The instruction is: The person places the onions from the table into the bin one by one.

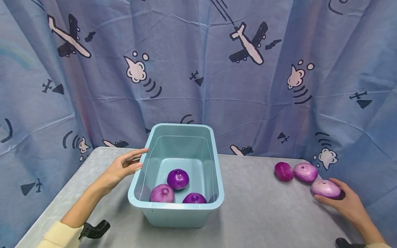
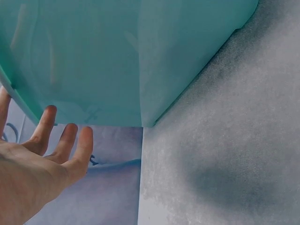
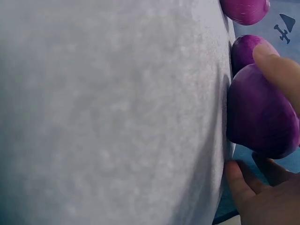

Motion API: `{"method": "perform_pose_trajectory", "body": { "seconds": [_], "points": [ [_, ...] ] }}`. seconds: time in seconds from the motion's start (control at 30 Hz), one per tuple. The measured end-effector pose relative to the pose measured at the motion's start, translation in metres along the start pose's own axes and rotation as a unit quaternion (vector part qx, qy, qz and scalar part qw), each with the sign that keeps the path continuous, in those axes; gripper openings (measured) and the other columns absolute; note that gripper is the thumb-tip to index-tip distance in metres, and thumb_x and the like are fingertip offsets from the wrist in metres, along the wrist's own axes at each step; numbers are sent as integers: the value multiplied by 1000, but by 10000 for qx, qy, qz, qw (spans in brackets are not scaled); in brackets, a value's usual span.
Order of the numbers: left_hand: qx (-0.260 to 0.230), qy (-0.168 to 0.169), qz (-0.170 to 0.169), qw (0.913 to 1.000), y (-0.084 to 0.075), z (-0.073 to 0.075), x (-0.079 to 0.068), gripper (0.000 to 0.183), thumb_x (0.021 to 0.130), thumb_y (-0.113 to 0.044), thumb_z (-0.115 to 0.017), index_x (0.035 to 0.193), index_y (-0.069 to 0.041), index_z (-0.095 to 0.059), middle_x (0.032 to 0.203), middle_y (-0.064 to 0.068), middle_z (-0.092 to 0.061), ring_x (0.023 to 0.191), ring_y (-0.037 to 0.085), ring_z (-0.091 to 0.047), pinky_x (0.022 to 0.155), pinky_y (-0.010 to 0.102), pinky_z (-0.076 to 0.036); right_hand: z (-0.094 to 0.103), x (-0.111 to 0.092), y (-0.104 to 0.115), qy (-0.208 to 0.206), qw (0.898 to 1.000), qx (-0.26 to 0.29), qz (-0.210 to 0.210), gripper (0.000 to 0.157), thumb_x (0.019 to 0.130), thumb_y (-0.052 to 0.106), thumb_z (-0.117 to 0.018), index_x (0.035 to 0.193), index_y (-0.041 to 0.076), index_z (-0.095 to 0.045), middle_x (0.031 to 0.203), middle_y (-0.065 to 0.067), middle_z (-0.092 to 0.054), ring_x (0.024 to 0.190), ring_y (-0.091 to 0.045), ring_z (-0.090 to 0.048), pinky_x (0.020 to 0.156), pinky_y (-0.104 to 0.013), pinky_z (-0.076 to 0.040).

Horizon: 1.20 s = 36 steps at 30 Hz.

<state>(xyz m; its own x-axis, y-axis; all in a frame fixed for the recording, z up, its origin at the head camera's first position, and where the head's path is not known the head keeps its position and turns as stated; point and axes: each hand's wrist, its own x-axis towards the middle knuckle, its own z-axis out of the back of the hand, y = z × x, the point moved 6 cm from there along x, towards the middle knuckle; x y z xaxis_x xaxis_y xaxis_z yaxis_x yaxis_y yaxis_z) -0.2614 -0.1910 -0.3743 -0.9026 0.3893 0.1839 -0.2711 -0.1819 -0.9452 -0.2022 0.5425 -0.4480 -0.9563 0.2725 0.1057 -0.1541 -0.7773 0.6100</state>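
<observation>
A light blue plastic bin (image 1: pixel 183 215) stands on the table with three red onions inside; one onion (image 1: pixel 178 179) lies behind the other two. My left hand (image 1: pixel 119 168) is at the bin's left rim, its fingers extended and fingertips at the edge; in the left wrist view the fingers (image 2: pixel 85 145) are spread beside the bin wall. At the table's far right, my right hand (image 1: pixel 350 203) holds a pale red onion (image 1: pixel 325 189) between thumb and fingers. That onion (image 3: pixel 260 112) looks low on the table. Two more red onions, one dark (image 1: pixel 283 172) and one paler (image 1: pixel 305 172), lie just behind it.
A grey cloth-covered table (image 1: pixel 257 206) carries everything. Behind it and along the sides hangs a blue curtain (image 1: pixel 186 69) printed with aeroplanes, close to the right hand. A black strap piece (image 1: pixel 96 230) sticks out from the left wrist.
</observation>
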Motion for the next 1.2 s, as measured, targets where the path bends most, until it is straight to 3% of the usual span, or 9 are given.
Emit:
{"method": "perform_pose_trajectory", "body": {
  "seconds": [0.17,0.43,0.73,0.83,0.9,0.97,1.07,1.2],
  "points": [
    [20,-11,4,10000,1,0,0,52,102,-17,-61,151,-9,-49,152,17,-45,137,40,-42,100,49,-44,1,2,0,-109,9999,22,97,99,87,37,-82,151,-12,-24,143,-48,-25,127,-67,-25,98,-77,-23],
    [-89,22,-41,9999,-1,0,0,51,102,-16,-62,151,-9,-49,150,18,-47,135,39,-43,96,34,-48,3,2,3,-150,9998,-24,118,100,86,38,-83,152,-11,-26,143,-48,-27,126,-67,-27,97,-77,-24],
    [-49,8,-17,10000,0,0,1,51,102,-17,-62,151,-10,-50,151,18,-46,136,38,-43,97,33,-47,12,-2,9,-383,9982,130,453,95,86,33,-84,153,-7,-30,142,-47,-32,124,-63,-32,103,-73,-22],
    [-68,16,-20,10000,0,1,1,51,102,-16,-62,151,-9,-50,151,18,-46,136,38,-43,97,33,-47,15,-2,17,-401,9988,72,287,95,87,35,-83,153,-7,-29,143,-45,-34,122,-58,-36,99,-49,-38],
    [-68,16,-24,10000,0,1,0,51,102,-16,-62,151,-9,-49,151,18,-46,137,38,-42,97,32,-47,17,-3,22,-430,9986,143,278,95,86,34,-84,153,-7,-31,142,-44,-36,117,-39,-47,86,-29,-42],
    [-60,15,-28,10000,0,1,0,51,102,-16,-62,151,-9,-49,151,18,-46,137,38,-42,97,32,-47,19,-2,27,-455,9981,271,330,94,86,31,-85,154,-5,-31,141,-40,-39,106,-14,-52,71,-14,-37],
    [-51,15,-31,10000,0,1,0,51,102,-16,-62,151,-9,-49,151,18,-45,137,38,-42,97,33,-47,19,-2,31,-503,9957,564,537,92,85,26,-86,156,1,-34,138,-37,-40,92,12,-40,66,-8,-40],
    [-66,16,-46,10000,0,1,1,51,102,-16,-62,151,-9,-50,151,20,-45,136,38,-42,97,33,-48,20,-1,42,-385,9945,766,606,90,85,25,-86,159,11,-35,142,-35,-37,93,16,-41,67,-8,-45]
  ]
}}
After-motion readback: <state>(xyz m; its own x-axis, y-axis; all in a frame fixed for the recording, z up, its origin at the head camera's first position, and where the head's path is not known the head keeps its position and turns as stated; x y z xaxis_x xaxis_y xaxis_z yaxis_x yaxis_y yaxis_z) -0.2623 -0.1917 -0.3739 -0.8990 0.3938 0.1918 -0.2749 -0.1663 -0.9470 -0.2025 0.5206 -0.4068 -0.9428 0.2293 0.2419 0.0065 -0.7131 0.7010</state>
